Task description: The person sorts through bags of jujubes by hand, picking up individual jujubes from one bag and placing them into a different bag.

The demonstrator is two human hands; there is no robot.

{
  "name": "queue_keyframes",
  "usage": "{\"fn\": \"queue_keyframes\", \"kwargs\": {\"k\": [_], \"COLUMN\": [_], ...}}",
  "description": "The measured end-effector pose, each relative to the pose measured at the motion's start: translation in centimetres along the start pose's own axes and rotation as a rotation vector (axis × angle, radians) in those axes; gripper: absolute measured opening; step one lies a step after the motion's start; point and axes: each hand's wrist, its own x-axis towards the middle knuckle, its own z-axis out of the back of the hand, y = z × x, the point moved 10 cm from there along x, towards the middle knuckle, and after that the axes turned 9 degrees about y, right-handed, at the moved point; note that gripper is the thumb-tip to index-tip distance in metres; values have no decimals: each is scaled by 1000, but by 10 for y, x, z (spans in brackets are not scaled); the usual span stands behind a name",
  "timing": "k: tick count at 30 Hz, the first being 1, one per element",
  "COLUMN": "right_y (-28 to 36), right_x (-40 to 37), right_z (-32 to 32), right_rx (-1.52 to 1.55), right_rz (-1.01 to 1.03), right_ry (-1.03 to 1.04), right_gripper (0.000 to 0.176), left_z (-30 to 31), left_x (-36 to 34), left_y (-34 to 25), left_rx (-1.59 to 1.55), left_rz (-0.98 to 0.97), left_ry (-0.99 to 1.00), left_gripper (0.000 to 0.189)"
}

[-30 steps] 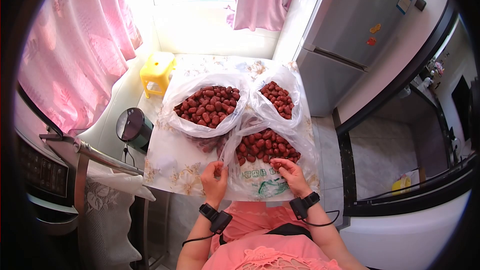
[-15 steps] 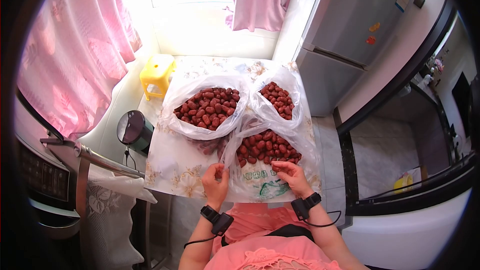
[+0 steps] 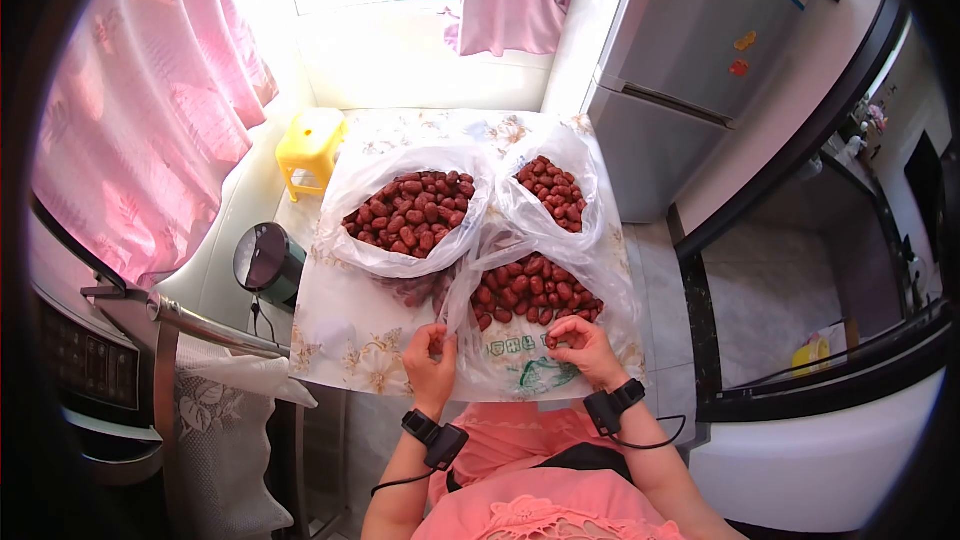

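Note:
Three clear plastic bags of red dates lie on the table: a front bag [image 3: 500,365] with green print, a large bag [image 3: 350,250] at the back left and a smaller bag [image 3: 592,165] at the back right. My left hand [image 3: 430,370] is closed, its fingertips pinching the left edge of the front bag. In my right hand [image 3: 588,355], a red date [image 3: 552,341] sits between thumb and fingers, over the bag's printed front. Loose dates [image 3: 535,288] fill the bag's open mouth just beyond both hands.
A flowered cloth covers the table [image 3: 335,340]. A yellow stool [image 3: 310,145] and a dark bin [image 3: 270,265] stand to its left, a grey fridge [image 3: 655,90] at its back right. An oven-like appliance [image 3: 85,360] is at far left.
My right hand has drawn slightly lower, with the date still between its fingers. My left hand has stayed at the bag's edge. The view has shifted a little.

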Motion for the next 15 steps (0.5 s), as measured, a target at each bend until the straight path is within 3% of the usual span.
{"fn": "queue_keyframes", "kwargs": {"k": [4, 6, 9, 15], "right_y": [2, -8, -5, -1], "right_x": [-1, -5, -5, -4], "right_z": [1, 12, 10, 4], "right_rx": [-70, -112, -25, -55], "right_rz": [54, -103, -145, -32], "right_ry": [19, -122, -166, -95], "right_gripper": [29, 29, 33, 44], "left_z": [1, 1, 2, 1], "left_x": [1, 1, 1, 0], "left_y": [-2, -4, -5, -2], "left_rx": [7, 30, 47, 22], "left_rz": [-10, -15, -8, -4], "left_ry": [-10, -9, -6, -6], "left_gripper": [13, 13, 13, 13]}}
